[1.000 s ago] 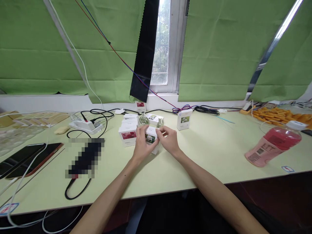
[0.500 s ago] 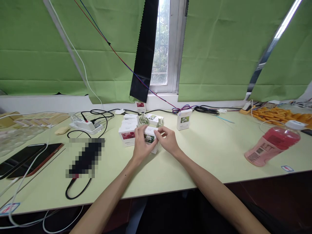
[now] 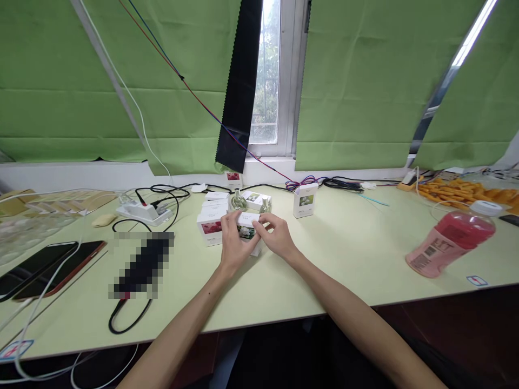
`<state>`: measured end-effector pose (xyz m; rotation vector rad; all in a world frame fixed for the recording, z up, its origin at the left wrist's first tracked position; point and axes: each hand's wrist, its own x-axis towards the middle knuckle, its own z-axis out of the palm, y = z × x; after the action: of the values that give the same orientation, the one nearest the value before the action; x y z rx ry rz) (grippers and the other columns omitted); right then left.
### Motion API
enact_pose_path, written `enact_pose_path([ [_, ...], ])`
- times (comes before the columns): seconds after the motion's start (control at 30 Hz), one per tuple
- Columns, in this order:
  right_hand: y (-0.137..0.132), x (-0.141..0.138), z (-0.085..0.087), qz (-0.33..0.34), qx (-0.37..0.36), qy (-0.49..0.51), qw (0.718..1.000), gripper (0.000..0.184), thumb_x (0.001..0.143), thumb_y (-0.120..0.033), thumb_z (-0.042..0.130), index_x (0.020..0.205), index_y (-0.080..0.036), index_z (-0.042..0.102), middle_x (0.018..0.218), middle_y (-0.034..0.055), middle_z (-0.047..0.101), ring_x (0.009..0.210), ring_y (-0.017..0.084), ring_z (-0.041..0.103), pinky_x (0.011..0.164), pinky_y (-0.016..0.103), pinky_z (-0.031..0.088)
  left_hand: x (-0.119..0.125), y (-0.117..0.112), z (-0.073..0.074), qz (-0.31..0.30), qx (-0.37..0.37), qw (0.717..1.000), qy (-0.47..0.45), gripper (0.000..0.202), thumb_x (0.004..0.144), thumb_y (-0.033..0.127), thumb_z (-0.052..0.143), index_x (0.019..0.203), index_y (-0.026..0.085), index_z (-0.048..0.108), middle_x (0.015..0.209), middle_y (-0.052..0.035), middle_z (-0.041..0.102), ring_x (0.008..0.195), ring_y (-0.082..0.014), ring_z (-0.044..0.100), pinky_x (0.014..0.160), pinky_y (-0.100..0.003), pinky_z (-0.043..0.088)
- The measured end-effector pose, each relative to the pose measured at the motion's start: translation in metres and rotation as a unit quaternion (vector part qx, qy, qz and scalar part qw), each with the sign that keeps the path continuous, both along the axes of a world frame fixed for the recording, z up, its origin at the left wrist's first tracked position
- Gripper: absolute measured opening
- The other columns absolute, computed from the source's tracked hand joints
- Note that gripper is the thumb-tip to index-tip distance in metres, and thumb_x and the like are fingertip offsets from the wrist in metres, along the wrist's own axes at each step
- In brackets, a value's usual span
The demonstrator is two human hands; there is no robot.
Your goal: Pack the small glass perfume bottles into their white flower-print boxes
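Observation:
My left hand is wrapped round a small white box with white flowers on a dark green picture, holding it upright on the table. My right hand has its thumb and bent fingers at the top right edge of the same box. Just left of it stand white boxes with a red flower picture, lined up one behind another. Behind my hands are a clear glass bottle and a second small bottle, partly covered by my fingers. A white box lying flat is behind them.
Another flower box stands to the right. A pink drink bottle leans at the right. Phones, a power strip and black cables lie left. Orange pieces are heaped at the far right.
My right thumb has slid a little left along the box's top edge. The box has shifted slightly left within my left hand's grip.

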<state>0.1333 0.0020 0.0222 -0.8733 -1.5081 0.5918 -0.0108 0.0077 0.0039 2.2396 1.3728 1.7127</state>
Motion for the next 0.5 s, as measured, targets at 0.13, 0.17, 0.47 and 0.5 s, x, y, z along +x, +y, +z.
enact_pose_path([
  [0.13,0.0002,-0.0014,-0.0013,-0.021,0.008,-0.001,1.0,0.027,0.089,-0.042,0.06,0.073,-0.021,0.067,0.09,0.0061,0.073,0.082,0.018,0.068,0.063,0.026,0.056,0.0004,-0.0006,-0.0001,0.003,-0.001,1.0,0.0,0.059,0.082,0.037,0.073,0.131,0.021,0.046,0.125,-0.0129,0.048,0.122,-0.0294,0.053,0.103,-0.049,0.049],
  [0.17,0.0001,-0.0017,-0.0015,-0.026,0.012,0.002,1.0,0.027,0.089,-0.042,0.061,0.073,-0.021,0.068,0.091,0.0065,0.074,0.083,0.019,0.069,0.063,0.026,0.056,0.0005,-0.0008,-0.0001,0.004,-0.001,1.0,0.001,0.058,0.082,0.037,0.073,0.131,0.021,0.046,0.125,-0.0131,0.048,0.123,-0.0295,0.053,0.104,-0.049,0.049],
  [0.47,-0.0004,-0.0015,-0.0031,-0.055,0.024,0.018,0.998,0.023,0.086,-0.038,0.067,0.071,-0.023,0.075,0.092,0.0079,0.077,0.091,0.023,0.072,0.063,0.029,0.057,0.0007,-0.0017,0.0007,0.005,-0.005,1.0,0.001,0.058,0.082,0.038,0.073,0.13,0.021,0.047,0.123,-0.0126,0.047,0.122,-0.0295,0.052,0.104,-0.049,0.049],
  [0.5,-0.0004,-0.0015,-0.0034,-0.058,0.025,0.019,0.998,0.022,0.085,-0.038,0.067,0.071,-0.023,0.075,0.091,0.0078,0.077,0.091,0.023,0.072,0.063,0.029,0.057,0.0008,-0.0018,0.0007,0.005,-0.004,1.0,0.001,0.058,0.082,0.038,0.073,0.13,0.021,0.047,0.123,-0.0127,0.047,0.123,-0.0295,0.052,0.104,-0.049,0.049],
])
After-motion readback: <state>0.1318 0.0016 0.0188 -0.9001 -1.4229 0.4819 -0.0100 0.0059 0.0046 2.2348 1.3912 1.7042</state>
